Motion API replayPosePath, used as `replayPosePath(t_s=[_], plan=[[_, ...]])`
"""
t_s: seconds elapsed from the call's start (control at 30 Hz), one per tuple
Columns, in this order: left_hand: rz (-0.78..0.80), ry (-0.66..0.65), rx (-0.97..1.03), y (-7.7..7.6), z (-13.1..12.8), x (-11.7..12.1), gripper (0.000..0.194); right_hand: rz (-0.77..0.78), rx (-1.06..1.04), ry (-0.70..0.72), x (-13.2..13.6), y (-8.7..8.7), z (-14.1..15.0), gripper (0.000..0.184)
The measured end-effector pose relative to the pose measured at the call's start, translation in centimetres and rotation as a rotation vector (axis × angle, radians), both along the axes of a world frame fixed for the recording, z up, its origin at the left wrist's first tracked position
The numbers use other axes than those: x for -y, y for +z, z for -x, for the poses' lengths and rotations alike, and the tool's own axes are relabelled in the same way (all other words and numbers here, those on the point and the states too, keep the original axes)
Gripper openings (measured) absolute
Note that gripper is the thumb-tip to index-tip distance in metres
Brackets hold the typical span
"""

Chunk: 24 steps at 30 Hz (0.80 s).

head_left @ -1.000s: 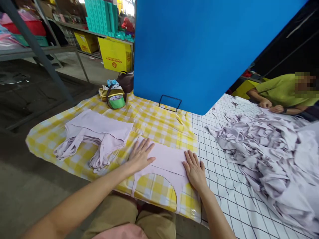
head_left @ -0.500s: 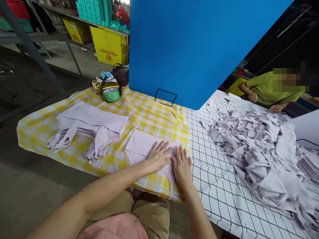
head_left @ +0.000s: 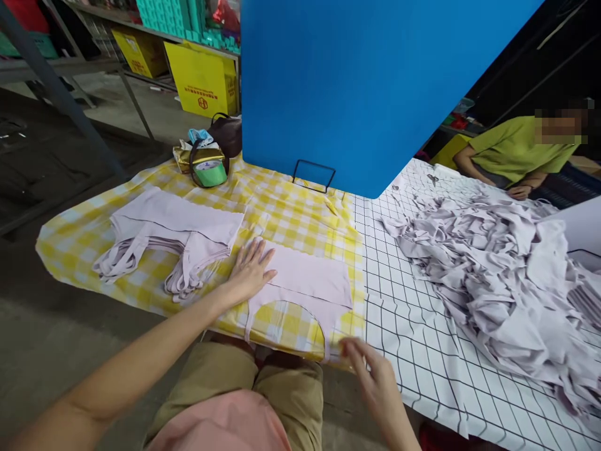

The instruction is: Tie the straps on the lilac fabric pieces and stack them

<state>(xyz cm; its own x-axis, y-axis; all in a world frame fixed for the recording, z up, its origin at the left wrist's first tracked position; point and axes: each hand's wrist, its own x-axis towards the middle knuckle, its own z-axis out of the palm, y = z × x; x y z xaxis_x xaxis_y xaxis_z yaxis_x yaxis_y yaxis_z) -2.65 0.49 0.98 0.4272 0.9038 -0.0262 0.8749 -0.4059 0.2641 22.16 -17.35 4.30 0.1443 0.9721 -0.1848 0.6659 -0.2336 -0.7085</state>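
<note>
Khaki trousers (head_left: 206,376) and a pink top (head_left: 235,423) show at the person's lap, below the front edge of the worktop (head_left: 54,244). The right hand (head_left: 378,379) is raised by that edge, its fingers loosely bent just beside the right strap of a pale lilac garment (head_left: 305,272); whether the fingertips pinch anything, one cannot tell. The garment lies spread near the front edge, on a yellow checked cloth (head_left: 300,219), with its wide band toward the back and its straps reaching the edge. The left hand (head_left: 251,272) is open and lies palm down on the garment's left end.

To the left, toward the worktop's left end, a neat stack (head_left: 173,216) of similar garments rests on the same cloth, straps forward. To the right, a white cloth (head_left: 399,332) with black grid lines carries a large loose pile (head_left: 507,269) of lilac fabric.

Toward the back edge, a green tape roll (head_left: 210,174) stands near a dark bag (head_left: 228,134). A wire loop (head_left: 314,176) is at the bottom of a big blue panel (head_left: 357,88). Scissors (head_left: 432,180) lie beyond the pile, and a co-worker (head_left: 509,150) in a yellow-green shirt leans at the far right. Yellow boxes (head_left: 200,81) stand on the floor behind.
</note>
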Motion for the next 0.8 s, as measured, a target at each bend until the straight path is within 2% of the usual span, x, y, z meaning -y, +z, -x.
replayPosePath(t_s=[0.07,0.1,0.17,0.23,0.33,0.4,0.47,0.67,0.73,0.8], plan=[[-0.065,0.045,0.027,-0.1,-0.7,0.2,0.055,0.195,-0.141,0.152,3.0,-0.7,0.5,0.038],[-0.085,0.065,0.036,-0.2,-1.1,0.4,0.055,0.255,-0.157,0.164,4.0,-1.5,0.8,0.036],[-0.087,0.092,0.034,-0.4,-1.5,0.5,0.055,0.258,-0.101,0.017,5.2,-3.9,1.5,0.035],[-0.064,0.089,0.013,-0.4,-1.5,0.4,0.055,0.207,-0.105,-0.168,5.1,-6.2,2.4,0.047],[-0.023,0.071,-0.021,-0.2,-1.2,0.1,0.056,0.176,-0.36,-0.244,4.2,-7.5,3.9,0.053],[-0.021,0.081,-0.018,0.1,-1.3,0.2,0.057,0.166,-0.494,-0.252,4.2,-7.1,4.5,0.049],[-0.036,0.047,0.017,0.3,-2.2,0.7,0.058,0.15,-0.537,-0.279,4.9,-6.2,4.7,0.045],[0.027,-0.358,0.201,0.2,-7.7,4.2,0.055,0.068,-0.588,-0.389,8.5,-4.4,4.4,0.039],[0.061,-0.438,0.221,0.0,-9.1,5.1,0.056,0.028,-0.634,-0.464,9.4,-3.5,4.3,0.037],[0.079,-0.453,0.21,-0.3,-9.8,5.6,0.059,-0.044,-0.697,-0.551,10.1,-2.3,4.1,0.041]])
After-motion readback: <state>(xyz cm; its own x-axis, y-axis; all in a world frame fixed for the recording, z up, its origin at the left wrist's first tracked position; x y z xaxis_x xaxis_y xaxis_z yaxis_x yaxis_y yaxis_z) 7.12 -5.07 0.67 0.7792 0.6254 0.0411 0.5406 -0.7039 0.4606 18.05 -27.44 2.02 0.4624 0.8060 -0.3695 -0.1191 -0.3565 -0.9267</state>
